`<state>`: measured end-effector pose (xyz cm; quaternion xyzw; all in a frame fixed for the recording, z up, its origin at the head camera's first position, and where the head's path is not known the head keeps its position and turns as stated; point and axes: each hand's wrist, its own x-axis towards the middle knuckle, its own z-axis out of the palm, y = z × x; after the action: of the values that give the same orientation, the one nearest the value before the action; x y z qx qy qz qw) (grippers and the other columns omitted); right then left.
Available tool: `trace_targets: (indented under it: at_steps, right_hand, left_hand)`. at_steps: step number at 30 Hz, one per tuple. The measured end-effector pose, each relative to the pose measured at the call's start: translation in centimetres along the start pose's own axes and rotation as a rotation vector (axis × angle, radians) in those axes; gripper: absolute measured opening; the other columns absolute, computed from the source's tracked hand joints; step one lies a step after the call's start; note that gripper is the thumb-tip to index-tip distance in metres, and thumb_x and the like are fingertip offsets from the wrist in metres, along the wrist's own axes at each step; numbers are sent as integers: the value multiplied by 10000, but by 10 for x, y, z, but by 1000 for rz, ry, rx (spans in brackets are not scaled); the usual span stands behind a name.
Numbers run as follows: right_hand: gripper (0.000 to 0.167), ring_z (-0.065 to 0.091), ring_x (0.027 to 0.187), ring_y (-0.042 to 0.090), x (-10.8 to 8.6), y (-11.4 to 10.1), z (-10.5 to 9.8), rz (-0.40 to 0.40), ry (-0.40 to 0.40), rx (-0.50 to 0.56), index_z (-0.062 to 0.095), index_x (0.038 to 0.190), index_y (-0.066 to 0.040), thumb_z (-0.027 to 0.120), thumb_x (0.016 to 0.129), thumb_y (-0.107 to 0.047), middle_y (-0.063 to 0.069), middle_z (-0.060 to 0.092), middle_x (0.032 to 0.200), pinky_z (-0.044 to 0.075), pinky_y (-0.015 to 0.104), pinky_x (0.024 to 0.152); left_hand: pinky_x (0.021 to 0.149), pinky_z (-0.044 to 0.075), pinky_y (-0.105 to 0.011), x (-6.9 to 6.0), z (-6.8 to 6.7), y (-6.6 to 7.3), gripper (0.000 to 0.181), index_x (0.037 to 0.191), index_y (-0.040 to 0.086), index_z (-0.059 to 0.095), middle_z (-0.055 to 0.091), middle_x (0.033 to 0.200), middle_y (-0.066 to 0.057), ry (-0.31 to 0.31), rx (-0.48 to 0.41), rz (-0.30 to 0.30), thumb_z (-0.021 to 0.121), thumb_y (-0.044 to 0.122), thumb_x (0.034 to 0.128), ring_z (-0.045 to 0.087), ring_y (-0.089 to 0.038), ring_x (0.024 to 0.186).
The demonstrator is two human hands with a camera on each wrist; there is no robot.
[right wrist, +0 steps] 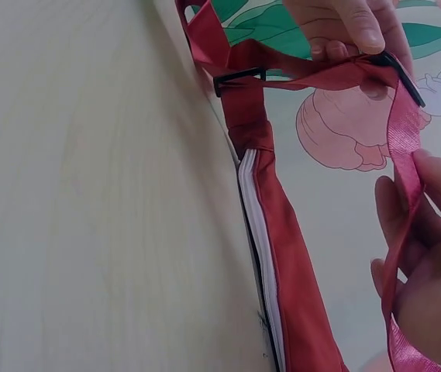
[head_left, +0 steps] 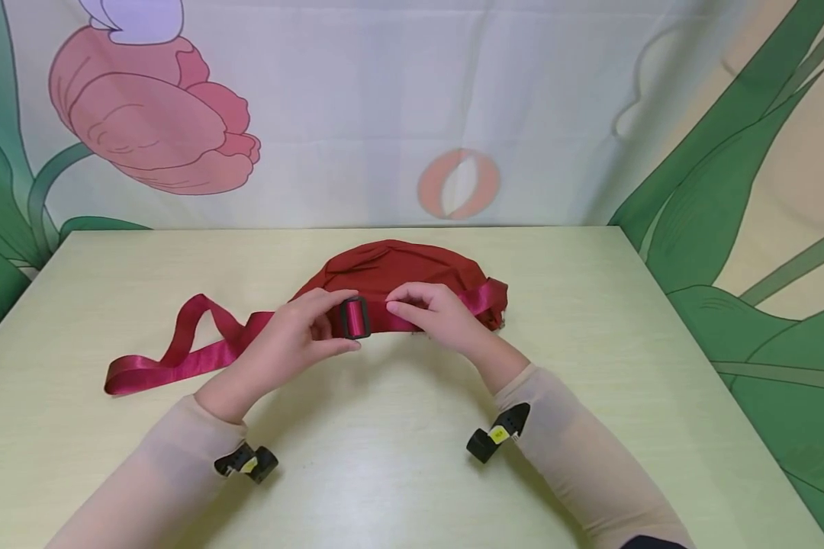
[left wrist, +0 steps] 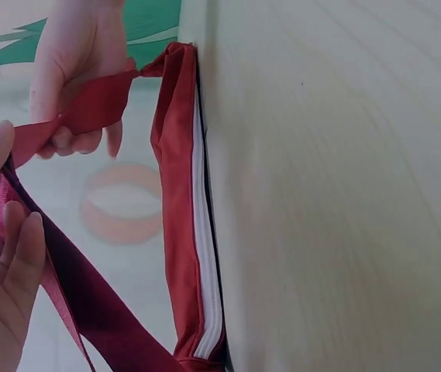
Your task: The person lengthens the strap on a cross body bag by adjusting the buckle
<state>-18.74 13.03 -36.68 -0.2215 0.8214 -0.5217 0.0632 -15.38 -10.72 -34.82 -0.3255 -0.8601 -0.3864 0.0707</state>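
Note:
A red waist bag (head_left: 398,267) with a shiny crimson strap (head_left: 165,374) is on the table. My left hand (head_left: 284,335) holds a black slider buckle (head_left: 366,317) threaded on that strap, thumb below and fingers above. To its right, my right hand (head_left: 442,316) pinches the strap between thumb and fingers. In the right wrist view, a second black buckle (right wrist: 239,80) sits on the strap near the bag's end. The white zipper (left wrist: 207,263) along the bag shows in the left wrist view. Some right fingers are hidden behind the strap there.
The pale wooden table (head_left: 570,457) ends at a back edge just behind the bag. Beyond it hangs a white cloth (head_left: 357,114) printed with flowers and leaves. A loose loop of strap lies at the left.

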Motion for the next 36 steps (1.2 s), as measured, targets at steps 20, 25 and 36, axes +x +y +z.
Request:
trace_targets:
  at_steps: [20,25,36]
  right_hand:
    - [171,541,820,157,2,-4,8,-60,-29,78,679,1030,-47,602,918,-150,37,652,925,458,269,694]
    - [249,568,1012,118,-1,-3,4,-55,-42,-8,660,1141,-83,557,948,-202,10,660,1076,460,299,865]
    - [242,539,1067,157,-5,2,-17,-74,-151,-411,649,1140,-128,553,947,-239,-2,632,1104,300,421,1029]
  left_hand:
    - [600,474,-246,2,10,-2,556,1236,44,596,567,911,-12,-5,-83,12,800,119,724,538,-102,656]
    - [596,464,-244,2,12,-3,572,1249,31,584,574,916,-22,-16,-75,12,798,124,727,534,-102,659]
    - [617,477,-257,1,7,-3,577,1258,39,574,574,935,-16,-14,-62,-12,796,126,732,554,-101,679]
